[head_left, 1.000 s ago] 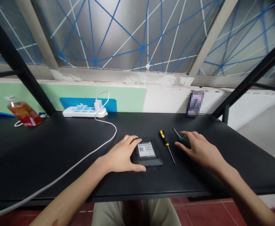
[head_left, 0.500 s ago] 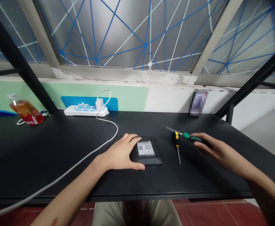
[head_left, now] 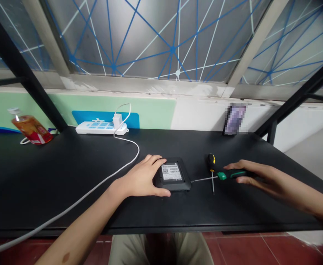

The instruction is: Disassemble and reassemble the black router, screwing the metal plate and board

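Observation:
A black square device [head_left: 173,173] with a white printed label lies on the black table. My left hand [head_left: 146,176] grips its left side, thumb at the near edge and fingers at the far edge. My right hand [head_left: 249,175] holds a green-and-black screwdriver [head_left: 221,176] by the handle. Its shaft points left, the tip at or very near the device's right edge; contact is hard to tell. A yellow-and-black screwdriver [head_left: 211,162] lies on the table, and the green one's shaft crosses over its shaft.
A white power strip [head_left: 97,128] with a plugged-in charger stands at the back; its white cable [head_left: 100,184] runs to the front left. An orange drink bottle [head_left: 32,129] is at the back left. A phone-like object [head_left: 234,119], partly pixelated, leans against the wall.
My right hand has brought the green screwdriver's tip down and nearer to me, to the device's right edge. The yellow-and-black screwdriver has turned slightly. My left hand keeps its grip.

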A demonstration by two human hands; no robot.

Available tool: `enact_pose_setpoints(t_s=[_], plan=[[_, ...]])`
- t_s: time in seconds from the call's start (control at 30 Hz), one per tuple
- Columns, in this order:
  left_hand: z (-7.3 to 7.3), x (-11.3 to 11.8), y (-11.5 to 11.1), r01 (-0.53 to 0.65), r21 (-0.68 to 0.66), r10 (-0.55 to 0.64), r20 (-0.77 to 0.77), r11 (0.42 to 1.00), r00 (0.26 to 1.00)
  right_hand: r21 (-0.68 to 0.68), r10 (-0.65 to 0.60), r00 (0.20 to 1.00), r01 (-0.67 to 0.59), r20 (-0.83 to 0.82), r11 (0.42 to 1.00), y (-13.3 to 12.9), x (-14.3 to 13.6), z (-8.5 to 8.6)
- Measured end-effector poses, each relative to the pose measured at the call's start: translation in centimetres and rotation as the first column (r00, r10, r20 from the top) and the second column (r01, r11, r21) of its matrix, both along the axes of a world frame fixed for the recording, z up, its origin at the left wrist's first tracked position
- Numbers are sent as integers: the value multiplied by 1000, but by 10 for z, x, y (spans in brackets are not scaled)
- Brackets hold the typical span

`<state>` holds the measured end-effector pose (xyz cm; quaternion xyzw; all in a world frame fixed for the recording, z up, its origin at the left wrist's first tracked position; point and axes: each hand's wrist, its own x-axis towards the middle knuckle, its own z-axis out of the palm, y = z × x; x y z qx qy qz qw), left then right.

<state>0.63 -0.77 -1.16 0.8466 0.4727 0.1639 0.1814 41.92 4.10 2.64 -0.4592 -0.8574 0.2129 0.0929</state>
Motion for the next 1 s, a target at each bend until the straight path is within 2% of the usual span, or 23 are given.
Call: enact_pose_setpoints(t_s=[0.3,0.53,0.67,0.8,0.9,1.0], plan=[[1,1,0,-4,-4,4,-9,1000,1000,34,24,1000,-24,18,999,-4,-11,10],[3,2,-1,-1,-9,1,-12,1000,1000,81,45,994,-54,104,995,-1,-13,13],[4,3,-1,-7,-10,7,-12,1000,1000,127,79,985,-99,156,987,-7,-31,35],[-1,2,0,-5,9,5,1,1000,1000,246,61,939,-151,337,958,-14,-58,61],[-3,1,1,-5,16,5,14,1000,1000,310,43,870,-221,491,925,-20,-78,71],[-3,1,1,-5,7,5,20,1000,1000,377,58,839,-304,541,875,-28,-95,76]])
